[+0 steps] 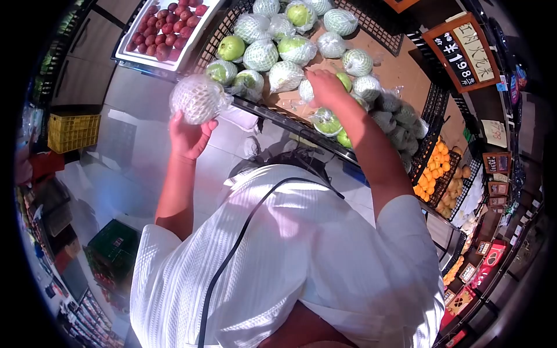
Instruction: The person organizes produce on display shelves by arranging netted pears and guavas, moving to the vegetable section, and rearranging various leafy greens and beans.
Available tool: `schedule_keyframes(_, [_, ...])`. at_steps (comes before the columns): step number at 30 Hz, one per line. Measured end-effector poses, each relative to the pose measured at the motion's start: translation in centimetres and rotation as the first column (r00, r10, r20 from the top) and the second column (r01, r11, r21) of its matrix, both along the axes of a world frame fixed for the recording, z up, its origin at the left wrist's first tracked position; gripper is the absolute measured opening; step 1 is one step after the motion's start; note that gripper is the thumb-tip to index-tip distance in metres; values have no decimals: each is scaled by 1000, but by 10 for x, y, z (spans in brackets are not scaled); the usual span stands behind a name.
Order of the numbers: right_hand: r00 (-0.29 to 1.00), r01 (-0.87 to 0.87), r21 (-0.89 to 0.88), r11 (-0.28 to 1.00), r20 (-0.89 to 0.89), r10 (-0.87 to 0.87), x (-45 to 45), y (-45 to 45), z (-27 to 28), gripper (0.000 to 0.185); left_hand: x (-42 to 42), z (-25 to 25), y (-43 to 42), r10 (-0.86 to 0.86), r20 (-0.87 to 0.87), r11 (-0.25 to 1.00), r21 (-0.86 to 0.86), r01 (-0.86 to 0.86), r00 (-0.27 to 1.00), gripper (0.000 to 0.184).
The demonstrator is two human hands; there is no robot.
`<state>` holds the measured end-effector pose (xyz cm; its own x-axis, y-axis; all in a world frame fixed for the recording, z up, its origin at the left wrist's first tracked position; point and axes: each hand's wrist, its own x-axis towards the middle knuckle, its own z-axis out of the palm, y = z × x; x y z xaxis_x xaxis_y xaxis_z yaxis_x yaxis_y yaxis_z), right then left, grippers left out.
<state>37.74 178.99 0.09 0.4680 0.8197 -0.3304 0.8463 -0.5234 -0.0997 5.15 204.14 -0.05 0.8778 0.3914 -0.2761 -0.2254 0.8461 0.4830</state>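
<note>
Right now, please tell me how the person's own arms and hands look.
The left hand and right hand are bare, without gloves; no watch shows. White short sleeves of textured fabric leave both forearms bare, and a thin black cable runs down the white shirt.

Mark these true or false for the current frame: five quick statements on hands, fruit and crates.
1. The left hand holds a net-wrapped fruit. True.
2. The right hand hangs outside the display bin. False: it is inside, among the wrapped fruit.
3. The red fruit sit in a white tray. True.
4. The yellow crate stands at the picture's right edge. False: it is toward the left edge.
5. Both sleeves are black. False: they are white.
</note>
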Motion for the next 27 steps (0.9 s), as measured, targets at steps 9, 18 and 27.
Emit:
schedule_keyframes(9, [963,-124,-132,984,-254,87,-7,7,5,73,-11,8,10,82,22,996,17,-82,996,83])
schedule_keyframes(18, [965,199,83,976,-192,-181,-9,63,13,93,-36,0,20,172,57,984,28,-174,983,79])
schedule_keyframes(27, [943,186,-18,982,-279,-183,-46,65,8,95,-42,-16,20,189,34,982,2,-189,981,75])
